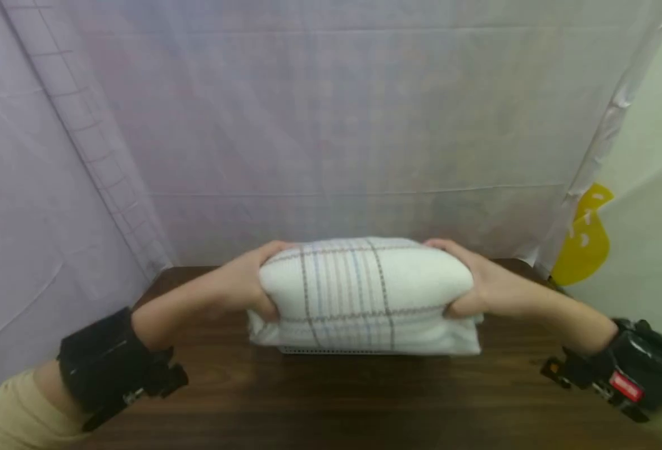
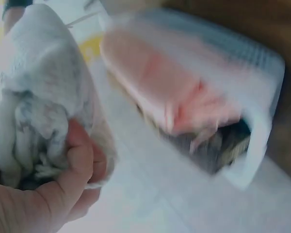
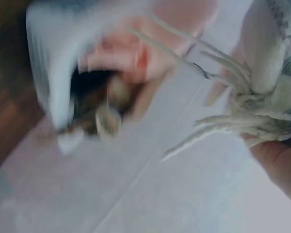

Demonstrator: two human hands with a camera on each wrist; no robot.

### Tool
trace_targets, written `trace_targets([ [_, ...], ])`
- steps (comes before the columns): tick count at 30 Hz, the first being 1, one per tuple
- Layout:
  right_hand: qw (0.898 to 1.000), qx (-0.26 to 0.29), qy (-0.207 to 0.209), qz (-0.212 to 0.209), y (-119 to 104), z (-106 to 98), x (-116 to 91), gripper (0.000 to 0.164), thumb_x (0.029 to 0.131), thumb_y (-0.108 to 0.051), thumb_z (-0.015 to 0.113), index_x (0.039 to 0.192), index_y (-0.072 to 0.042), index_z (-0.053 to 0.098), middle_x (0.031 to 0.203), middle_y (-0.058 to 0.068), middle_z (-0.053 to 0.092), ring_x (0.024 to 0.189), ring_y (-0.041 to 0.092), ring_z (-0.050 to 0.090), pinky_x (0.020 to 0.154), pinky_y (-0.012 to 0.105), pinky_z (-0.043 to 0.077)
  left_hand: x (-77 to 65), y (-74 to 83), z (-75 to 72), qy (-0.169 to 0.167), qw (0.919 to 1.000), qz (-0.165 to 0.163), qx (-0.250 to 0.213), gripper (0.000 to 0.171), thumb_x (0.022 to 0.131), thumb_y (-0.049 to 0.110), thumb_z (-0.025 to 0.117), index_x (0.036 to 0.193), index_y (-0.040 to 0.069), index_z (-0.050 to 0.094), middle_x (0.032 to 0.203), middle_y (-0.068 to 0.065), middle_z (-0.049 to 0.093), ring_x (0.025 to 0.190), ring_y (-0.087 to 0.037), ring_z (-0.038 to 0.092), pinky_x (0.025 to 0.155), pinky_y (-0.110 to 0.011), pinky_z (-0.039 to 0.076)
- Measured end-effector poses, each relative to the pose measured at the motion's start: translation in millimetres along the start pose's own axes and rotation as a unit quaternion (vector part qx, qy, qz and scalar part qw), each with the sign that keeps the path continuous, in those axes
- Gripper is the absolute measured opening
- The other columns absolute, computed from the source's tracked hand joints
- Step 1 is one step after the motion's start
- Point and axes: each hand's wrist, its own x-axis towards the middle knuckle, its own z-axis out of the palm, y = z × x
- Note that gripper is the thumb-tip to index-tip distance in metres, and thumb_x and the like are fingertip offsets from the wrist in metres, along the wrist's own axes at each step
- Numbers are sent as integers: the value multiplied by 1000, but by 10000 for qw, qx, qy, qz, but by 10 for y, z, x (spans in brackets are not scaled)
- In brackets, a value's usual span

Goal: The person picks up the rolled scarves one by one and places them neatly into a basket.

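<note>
A folded white woven cloth (image 1: pixel 353 287) with grey and blue stripes is held up between both hands in the head view. My left hand (image 1: pixel 249 278) grips its left end, with the thumb on the near side and fingers over the far side. At the other end, my right hand (image 1: pixel 474 281) grips it the same way. Loose fringe strands (image 3: pixel 223 121) hang from the cloth by the right hand. A white basket (image 2: pixel 269 73) stands beneath, mostly hidden by the cloth in the head view. Inside it, the left wrist view shows pink folded fabric (image 2: pixel 150 73), blurred.
The basket is on a dark brown wooden table (image 1: pixel 364 406). White sheeting (image 1: pixel 331 125) hangs behind the table, and more sheeting rises at the left. Yellow printed shapes (image 1: pixel 586 244) mark the wall covering on the right.
</note>
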Motion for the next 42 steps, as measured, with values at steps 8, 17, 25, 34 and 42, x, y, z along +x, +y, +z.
trace_targets([
  [8, 9979, -306, 203, -529, 191, -594, 811, 85, 60, 6, 65, 128, -15, 18, 116, 12, 31, 88, 28, 43, 65, 39, 44, 732, 98, -522, 972, 9873, 890, 884, 97, 42, -16, 64, 125, 21, 30, 115, -6, 38, 95, -26, 41, 66, -38, 45],
  [17, 9942, -703, 695, -434, 779, -616, 1289, 84, 55, 9, 66, 125, -10, 24, 117, 16, 33, 85, 28, 42, 62, 35, 40, 1384, -425, -441, 1932, 9649, 1162, 1351, 94, 40, -17, 59, 125, 16, 35, 118, -10, 40, 96, -25, 41, 70, -39, 41],
  [25, 9974, -595, 304, 270, 1070, -447, 1253, 87, 61, 6, 61, 130, -18, 15, 120, 15, 27, 83, 28, 43, 57, 32, 41, 1480, -722, -271, 1611, 9761, 652, 1302, 93, 40, -17, 58, 125, 13, 34, 116, -11, 42, 95, -27, 41, 72, -41, 40],
  [34, 9981, -448, -92, 420, 1194, -361, 1262, 77, 69, 2, 52, 132, -6, 8, 121, 17, 22, 92, 27, 33, 69, 33, 32, 1539, -767, -252, 919, 9661, -43, 2412, 71, 46, -9, 63, 113, 6, 44, 99, -11, 51, 83, -25, 47, 63, -34, 45],
  [42, 9907, -551, -627, 1073, 1196, -243, 1277, 69, 75, -8, 46, 132, -4, 7, 114, 17, 25, 90, 25, 33, 70, 32, 30, 1538, -821, -185, 297, 9673, -943, 2336, 40, 55, -3, 57, 93, 3, 45, 74, -9, 45, 52, -17, 39, 38, -25, 33],
])
